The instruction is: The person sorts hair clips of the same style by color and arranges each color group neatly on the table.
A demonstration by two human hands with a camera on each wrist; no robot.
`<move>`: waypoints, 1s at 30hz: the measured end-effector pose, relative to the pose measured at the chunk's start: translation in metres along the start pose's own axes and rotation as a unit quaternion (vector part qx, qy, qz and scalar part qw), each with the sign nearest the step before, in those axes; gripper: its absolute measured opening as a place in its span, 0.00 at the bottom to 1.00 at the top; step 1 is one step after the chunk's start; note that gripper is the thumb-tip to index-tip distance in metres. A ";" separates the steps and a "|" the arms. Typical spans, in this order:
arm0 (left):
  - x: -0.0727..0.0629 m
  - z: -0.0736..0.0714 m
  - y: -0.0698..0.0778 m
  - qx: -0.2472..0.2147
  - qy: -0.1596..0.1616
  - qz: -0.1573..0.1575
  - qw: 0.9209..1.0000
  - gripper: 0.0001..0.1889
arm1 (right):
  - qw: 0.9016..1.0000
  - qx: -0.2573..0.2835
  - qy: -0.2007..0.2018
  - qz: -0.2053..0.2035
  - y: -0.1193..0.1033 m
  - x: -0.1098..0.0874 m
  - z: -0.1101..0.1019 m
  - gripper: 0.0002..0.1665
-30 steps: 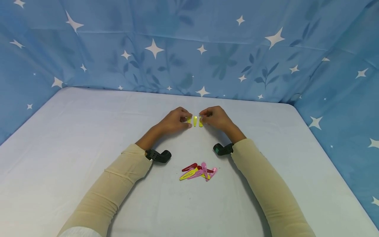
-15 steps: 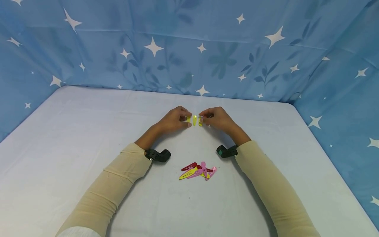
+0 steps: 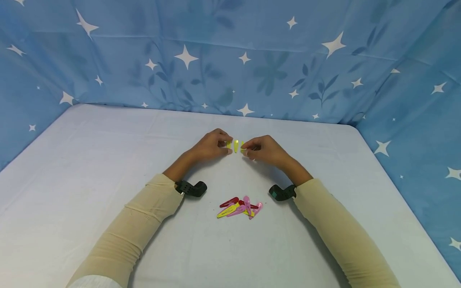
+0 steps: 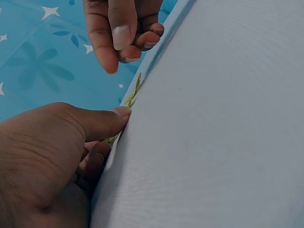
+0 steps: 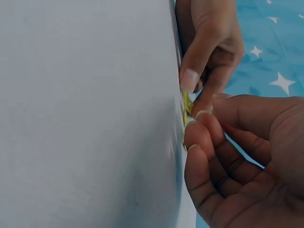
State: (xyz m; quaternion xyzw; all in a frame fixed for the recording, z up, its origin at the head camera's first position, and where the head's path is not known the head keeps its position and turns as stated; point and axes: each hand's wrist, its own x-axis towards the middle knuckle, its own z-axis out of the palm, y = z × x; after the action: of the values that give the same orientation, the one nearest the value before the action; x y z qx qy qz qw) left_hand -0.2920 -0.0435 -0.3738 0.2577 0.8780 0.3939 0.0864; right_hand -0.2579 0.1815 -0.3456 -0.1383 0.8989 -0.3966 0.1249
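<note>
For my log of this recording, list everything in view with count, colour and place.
Table: one, white, under everything.
Curtain: blue with white stars, behind the table and at its sides.
Row clips: at least three, yellow, toward the table's far side.
Red clips: two, red, in the nearer heap.
Pink clips: at least three, pink, same heap, partly overlapped.
Heap's yellow clips: apparently two, yellow.
Wrist cameras: two, black, one per wrist.
Sleeves: two, beige, on the forearms.
Left grip: one, bare, at the row's left end.
Right grip: one, bare, at its right end.
</note>
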 end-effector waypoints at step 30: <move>-0.001 0.000 -0.001 0.001 0.004 0.014 1.000 0.25 | 0.978 0.005 -0.163 -0.128 -0.033 -0.065 0.033 0.15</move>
State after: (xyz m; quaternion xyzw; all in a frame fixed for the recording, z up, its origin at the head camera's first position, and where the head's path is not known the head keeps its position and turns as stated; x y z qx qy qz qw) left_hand -0.2917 -0.0444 -0.3749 0.2682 0.8753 0.3950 0.0766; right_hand -0.1815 0.1599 -0.3348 -0.3142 0.8392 -0.3862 0.2189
